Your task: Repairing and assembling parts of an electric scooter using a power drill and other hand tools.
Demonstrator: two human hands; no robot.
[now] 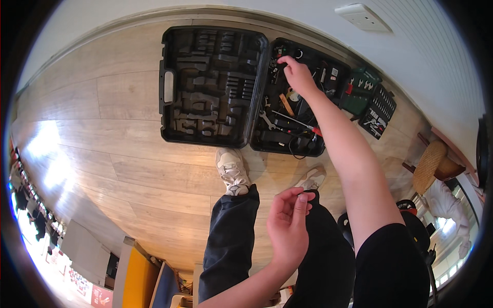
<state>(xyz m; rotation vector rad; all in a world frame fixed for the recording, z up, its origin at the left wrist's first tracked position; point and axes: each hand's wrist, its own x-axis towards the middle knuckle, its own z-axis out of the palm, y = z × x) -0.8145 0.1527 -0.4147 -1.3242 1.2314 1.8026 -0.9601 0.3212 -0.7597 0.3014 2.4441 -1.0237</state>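
A black plastic tool case lies opened flat on the floor. Its left half (177, 61) shows bare moulded recesses; loose tools fill the right half (334, 97). My right hand (300, 79) reaches over the upper left part of that filled half, fingers curved and apart over small dark metal pieces. Below it lie a wrench (268, 121), a wooden-handled tool (286, 104) and a screwdriver (295, 121) with a red handle. Held near my knees, my left hand (290, 220) is closed, thumb against fingers. A small dark bit shows at its fingertips, too small to name.
Right of the case sit a green tool case (357, 105) with small wrenches and a black bit set (379, 110). Behind runs a white wall with a socket (363, 17). My shoes (232, 167) stand just before the case. A woven-seat stool (430, 164) is at the right.
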